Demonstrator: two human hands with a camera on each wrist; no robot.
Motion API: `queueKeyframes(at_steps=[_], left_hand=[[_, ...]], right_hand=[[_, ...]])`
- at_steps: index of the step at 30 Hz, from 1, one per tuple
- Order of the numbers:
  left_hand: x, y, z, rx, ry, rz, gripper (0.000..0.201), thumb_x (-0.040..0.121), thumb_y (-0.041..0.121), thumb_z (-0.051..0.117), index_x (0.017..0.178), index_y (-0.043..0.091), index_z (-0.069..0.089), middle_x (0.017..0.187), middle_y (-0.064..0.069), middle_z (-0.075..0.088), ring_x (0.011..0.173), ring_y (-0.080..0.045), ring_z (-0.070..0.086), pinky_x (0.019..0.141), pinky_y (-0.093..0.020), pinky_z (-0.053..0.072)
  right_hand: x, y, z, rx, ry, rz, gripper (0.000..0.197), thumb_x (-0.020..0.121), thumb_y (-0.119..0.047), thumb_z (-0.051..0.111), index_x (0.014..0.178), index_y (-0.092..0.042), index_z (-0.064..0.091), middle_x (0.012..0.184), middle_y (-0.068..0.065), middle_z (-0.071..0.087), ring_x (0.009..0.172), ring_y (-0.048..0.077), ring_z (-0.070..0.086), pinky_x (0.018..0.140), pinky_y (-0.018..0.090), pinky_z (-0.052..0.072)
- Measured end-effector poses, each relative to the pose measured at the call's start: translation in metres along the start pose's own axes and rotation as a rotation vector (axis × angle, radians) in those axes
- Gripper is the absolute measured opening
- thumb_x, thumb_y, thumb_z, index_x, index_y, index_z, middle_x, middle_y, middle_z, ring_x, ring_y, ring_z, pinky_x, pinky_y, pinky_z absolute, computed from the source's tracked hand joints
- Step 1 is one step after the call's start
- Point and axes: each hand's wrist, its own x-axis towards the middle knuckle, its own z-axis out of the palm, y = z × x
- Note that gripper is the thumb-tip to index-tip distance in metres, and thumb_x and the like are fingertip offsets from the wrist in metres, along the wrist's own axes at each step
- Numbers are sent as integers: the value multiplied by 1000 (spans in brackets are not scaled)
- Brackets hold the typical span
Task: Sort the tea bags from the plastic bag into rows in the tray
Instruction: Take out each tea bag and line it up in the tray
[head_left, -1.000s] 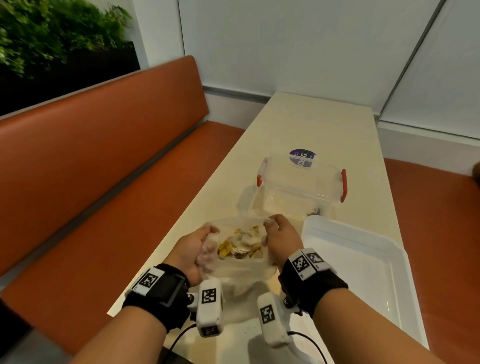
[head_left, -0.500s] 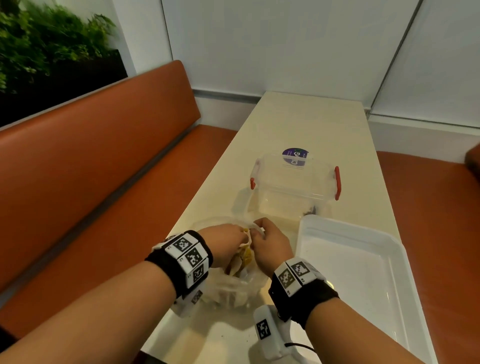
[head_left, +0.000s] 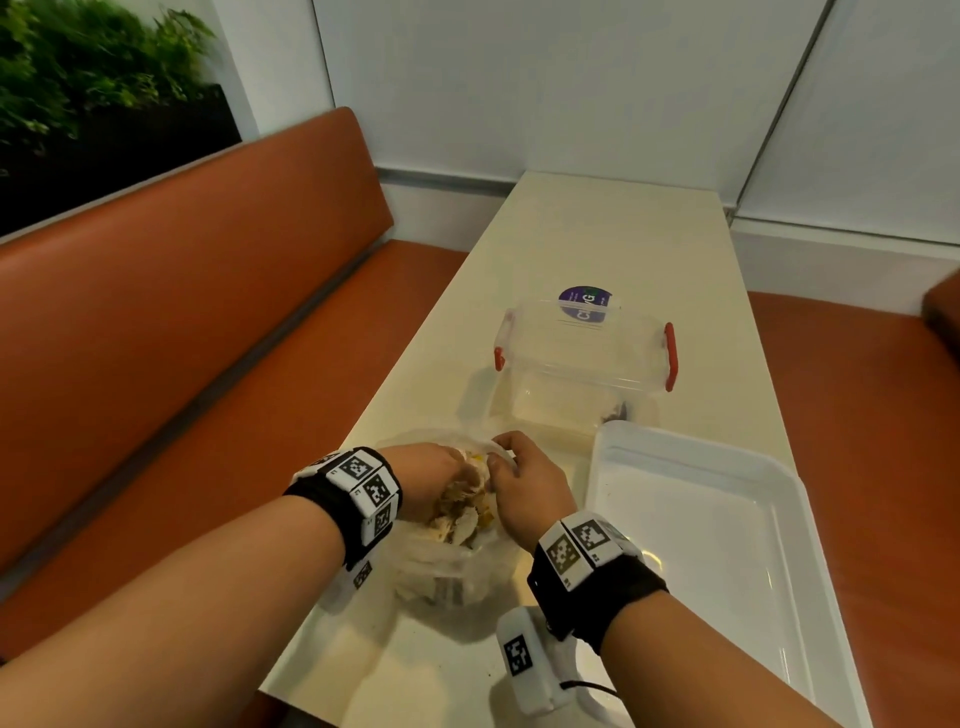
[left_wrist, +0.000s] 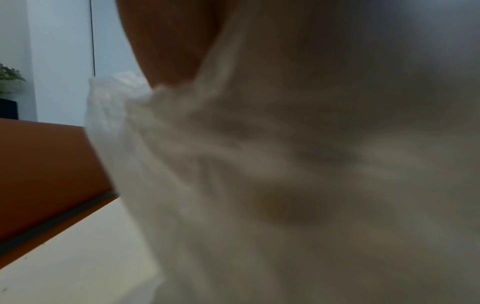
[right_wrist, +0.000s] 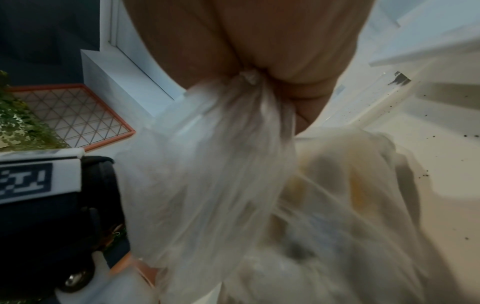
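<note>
A clear plastic bag (head_left: 451, 571) stands on the table near its front edge, holding several tea bags (head_left: 462, 512) in white, brown and yellow. My left hand (head_left: 428, 475) reaches over the bag's left rim and down among the tea bags, so its fingers are hidden. In the left wrist view only blurred plastic (left_wrist: 233, 185) shows under the palm (left_wrist: 168, 41). My right hand (head_left: 511, 467) pinches the bag's right rim, and the plastic (right_wrist: 221, 164) bunches between its fingers (right_wrist: 298, 67). The white tray (head_left: 691, 525) lies empty just right of the bag.
A clear lidless box (head_left: 582, 364) with red latches stands behind the bag and tray, a round purple sticker (head_left: 585, 300) showing through it. The cream table (head_left: 597, 234) is long and narrow. An orange bench (head_left: 208, 322) runs along its left side.
Both hands held the bag's mouth open a second ago. My left hand has since let go of the rim and gone into the bag. The right hand keeps its hold.
</note>
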Motion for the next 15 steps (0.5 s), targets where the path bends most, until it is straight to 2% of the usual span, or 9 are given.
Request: queueKeyframes(at_steps=[3,6,9,11,13,15], left_hand=[[1,1,3,7,52,-9,38,90,17,60,125,28,58,119,1,63,102,-21,60,86,-29,46],[2,1,4,-21,93,-64,28,90,17,58,117,25,62,109,-1,66,96,-22,61,74,-26,42],[-8,2,-6,-115,156,-86,26,90,21,55,116,24,62,109,1,65,97,-20,59,78,-28,45],[-21,-1,-16,-251,237,-112,22,91,28,57,112,25,64,104,5,65,94,-15,58,78,-28,47],[-35,-7,-23,-433,305,-144,16,89,29,61,104,25,66,94,9,65,85,-11,60,72,-25,48],[-44,-13,-23,-728,358,-145,9,87,23,65,95,20,68,88,4,69,81,-14,65,74,-30,55]], right_hand=[[1,0,0,10,3,1,17,100,-29,41,108,-26,55,96,2,68,82,18,62,69,27,45],[3,1,-1,21,14,3,19,99,-29,42,111,-26,56,96,1,68,81,16,62,73,27,45],[5,0,-5,34,16,11,18,98,-29,43,112,-27,55,95,1,69,77,12,60,72,26,44],[6,0,-8,59,23,15,17,97,-29,45,110,-27,55,96,2,69,78,15,62,77,32,50],[9,-1,-9,72,35,13,14,96,-30,46,107,-30,54,97,2,69,82,21,64,82,41,54],[10,-2,-11,74,32,17,11,95,-30,46,104,-34,53,98,3,68,80,24,65,79,46,56]])
